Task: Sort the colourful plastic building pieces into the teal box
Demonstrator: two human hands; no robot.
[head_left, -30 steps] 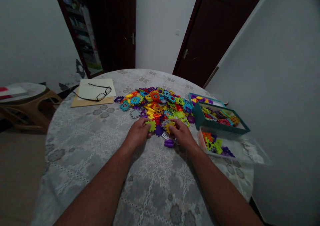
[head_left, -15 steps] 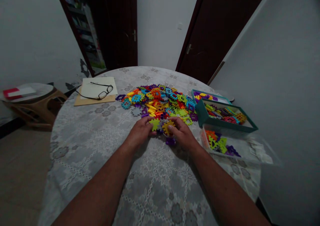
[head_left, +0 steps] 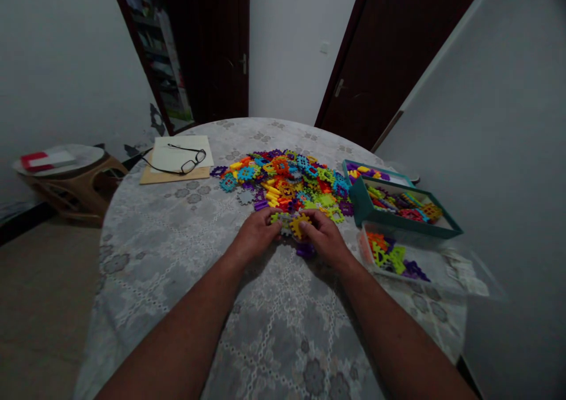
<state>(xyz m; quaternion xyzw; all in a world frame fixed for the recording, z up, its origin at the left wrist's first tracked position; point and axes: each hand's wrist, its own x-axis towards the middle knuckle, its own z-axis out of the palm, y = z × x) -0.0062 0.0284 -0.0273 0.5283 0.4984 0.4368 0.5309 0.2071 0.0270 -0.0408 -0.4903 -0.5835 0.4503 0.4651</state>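
My left hand [head_left: 259, 233] is closed, thumb and fingers pinching a lime-green notched building piece [head_left: 275, 218]. My right hand [head_left: 325, 235] grips a yellow notched building piece [head_left: 299, 225], its thumb pressed on the front face. Between the two hands sits a greyish piece [head_left: 285, 224] that meets both; how they interlock is too small to make out. Just below the right fingers lies a purple piece [head_left: 305, 250]. Right behind the hands spreads a heap of colourful plastic building pieces [head_left: 287, 182].
On the right stand a teal box [head_left: 407, 226] of sorted pieces and a clear plastic tub [head_left: 393, 273] with more. Eyeglasses [head_left: 188, 166] lie on paper [head_left: 206, 144] at the left. A patterned cloth [head_left: 283, 329] covers the round table.
The lime-green piece has turned in my left hand, and less of its face shows. My left thumb has moved inward over it. The whole view has shifted slightly.
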